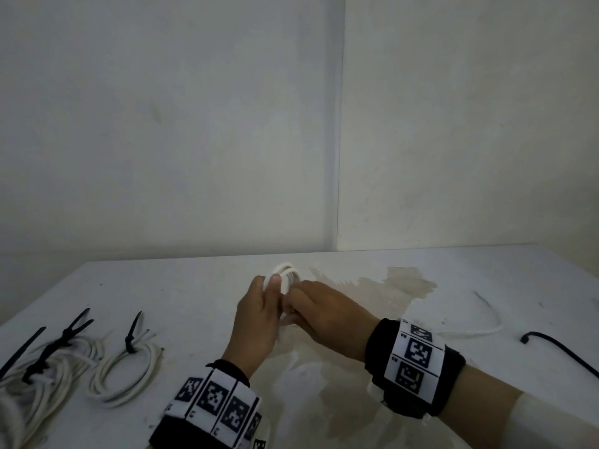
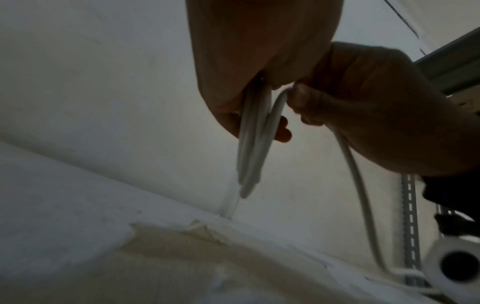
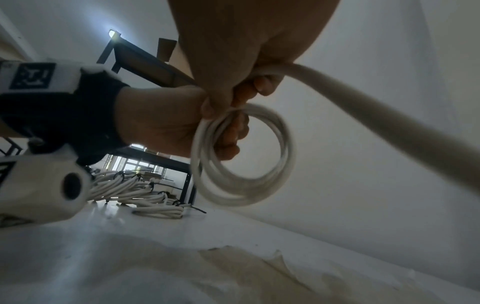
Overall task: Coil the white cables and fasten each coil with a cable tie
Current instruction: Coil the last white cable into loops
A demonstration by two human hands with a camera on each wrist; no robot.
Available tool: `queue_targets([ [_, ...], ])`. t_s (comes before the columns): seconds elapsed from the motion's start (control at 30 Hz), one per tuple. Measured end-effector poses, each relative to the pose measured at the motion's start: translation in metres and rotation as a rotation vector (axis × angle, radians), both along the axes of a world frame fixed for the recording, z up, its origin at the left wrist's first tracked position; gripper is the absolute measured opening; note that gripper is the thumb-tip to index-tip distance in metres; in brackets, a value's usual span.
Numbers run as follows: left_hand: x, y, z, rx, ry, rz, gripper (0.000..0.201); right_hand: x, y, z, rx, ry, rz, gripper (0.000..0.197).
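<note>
**Fingers of both hands closed on a half-wound white cable above a worn table**

Fingers of the left hand were curled through the middle of a small coil of white cable, with the thumb pressed on its outer side, so the loops stood upright and clear of the surface. The right hand met it from the other side, touching it, and its curled fingers pinched the running strand just where it left the coil. From that pinch the strand dropped away to the person's right and lay in a loose curve on the table, near a loose black cable tie.

Both hands were raised over the middle of the tabletop, backs turned up towards the head camera, wrists wrapped in black bands with printed square markers.

The table was white, its coating peeled away in a wide brownish patch beneath and beyond the hands. It was pushed into a corner of plain white walls. At the left end lay finished coils of white cable, each bound by a black tie with its tail sticking up. The right wrist view showed dark metal frames and a bright window behind those coils.
</note>
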State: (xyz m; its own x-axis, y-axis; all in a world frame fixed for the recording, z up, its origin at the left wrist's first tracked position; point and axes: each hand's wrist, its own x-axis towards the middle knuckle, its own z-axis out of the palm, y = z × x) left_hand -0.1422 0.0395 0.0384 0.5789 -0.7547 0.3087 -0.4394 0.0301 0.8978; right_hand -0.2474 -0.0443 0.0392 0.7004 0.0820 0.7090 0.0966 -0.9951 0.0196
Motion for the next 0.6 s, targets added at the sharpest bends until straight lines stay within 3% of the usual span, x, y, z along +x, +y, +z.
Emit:
queue_targets([
  [0.17,-0.008,0.009,-0.005,0.083,0.157,-0.190,0.038,-0.004,-0.010,0.014,0.282,0.062,-0.081,0.033],
  [0.43,-0.010,0.010,0.010,0.117,0.302,-0.295,0.041,-0.012,-0.018,0.023,0.372,0.088,-0.091,0.046],
  [0.5,-0.008,0.012,0.015,0.141,0.331,-0.319,0.041,-0.016,-0.021,0.025,0.362,0.116,-0.130,0.042],
  [0.6,-0.007,0.016,0.018,0.198,0.346,-0.362,0.042,-0.023,-0.027,0.030,0.364,0.134,-0.201,0.020],
])
